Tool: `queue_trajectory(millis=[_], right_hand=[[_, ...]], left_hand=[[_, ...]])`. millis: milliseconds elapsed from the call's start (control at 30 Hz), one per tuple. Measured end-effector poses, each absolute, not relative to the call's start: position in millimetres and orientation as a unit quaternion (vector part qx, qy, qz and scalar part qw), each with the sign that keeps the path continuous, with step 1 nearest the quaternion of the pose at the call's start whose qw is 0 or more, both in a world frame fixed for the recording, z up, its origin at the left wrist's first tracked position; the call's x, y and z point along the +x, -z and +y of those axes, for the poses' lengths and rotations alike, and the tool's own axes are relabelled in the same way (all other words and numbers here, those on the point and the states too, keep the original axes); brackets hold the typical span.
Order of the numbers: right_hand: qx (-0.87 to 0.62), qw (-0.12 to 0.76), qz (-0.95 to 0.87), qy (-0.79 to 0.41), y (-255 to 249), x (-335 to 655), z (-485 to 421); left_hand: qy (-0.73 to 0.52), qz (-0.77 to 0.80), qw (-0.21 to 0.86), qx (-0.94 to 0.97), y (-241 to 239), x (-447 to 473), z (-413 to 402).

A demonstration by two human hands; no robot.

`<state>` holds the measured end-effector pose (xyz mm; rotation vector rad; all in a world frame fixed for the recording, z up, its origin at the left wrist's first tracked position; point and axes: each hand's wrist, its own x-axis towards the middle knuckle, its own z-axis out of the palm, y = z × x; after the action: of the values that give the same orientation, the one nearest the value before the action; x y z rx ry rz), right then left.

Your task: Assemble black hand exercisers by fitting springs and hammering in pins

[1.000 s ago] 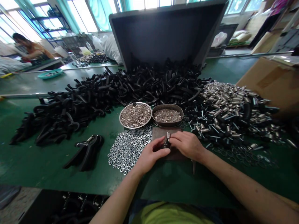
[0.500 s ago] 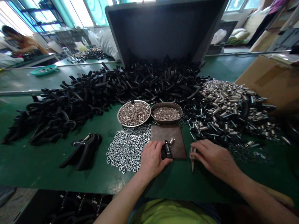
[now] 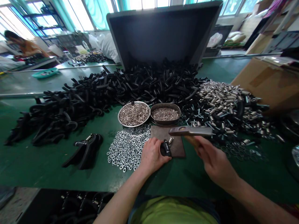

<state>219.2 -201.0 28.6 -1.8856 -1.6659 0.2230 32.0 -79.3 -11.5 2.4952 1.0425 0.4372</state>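
Observation:
My left hand [image 3: 153,155] pinches a small black part with a metal spring [image 3: 166,147], pressing it down on a dark brown plate [image 3: 175,140] on the green table. My right hand [image 3: 213,160] is closed on the wooden handle of a hammer [image 3: 190,131], whose metal head hangs level a little above the plate and the part. A spread of silver washers [image 3: 127,146] lies just left of the left hand.
Behind the plate stand a round dish of metal pins [image 3: 134,113] and an oval tin of small rings [image 3: 165,114]. A big heap of black handles [image 3: 98,93] fills the back, springs and bolts [image 3: 224,102] the right. An assembled gripper [image 3: 85,151] lies left. A cardboard box [image 3: 268,82] stands far right.
My right hand left the part, took the hammer from the table right of the plate, and raised it above the part. My left hand stayed on the part.

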Motion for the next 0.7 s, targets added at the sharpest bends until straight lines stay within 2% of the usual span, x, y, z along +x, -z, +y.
queue_trajectory(millis=[133, 300, 333, 433, 500, 700], right_hand=[[-0.690, 0.222, -0.683, -0.092, -29, 214, -188], [-0.702, 0.347, -0.621, -0.009, -36, 214, -197], [-0.705, 0.337, -0.625, -0.006, -31, 214, -198], [-0.710, 0.216, -0.669, -0.049, -9, 216, -198], [-0.721, 0.165, -0.671, -0.058, 5, 222, -202], [-0.745, 0.095, -0.653, 0.093, 26, 250, -242]], left_hand=[[-0.156, 0.372, 0.200, 0.893, 13, 32, -79], [-0.154, 0.377, 0.198, 0.892, 14, 32, -78], [-0.154, 0.377, 0.198, 0.892, 14, 33, -78], [-0.149, 0.378, 0.193, 0.893, 13, 34, -80], [-0.147, 0.382, 0.185, 0.893, 13, 35, -81], [-0.176, 0.411, 0.223, 0.866, 10, 36, -80]])
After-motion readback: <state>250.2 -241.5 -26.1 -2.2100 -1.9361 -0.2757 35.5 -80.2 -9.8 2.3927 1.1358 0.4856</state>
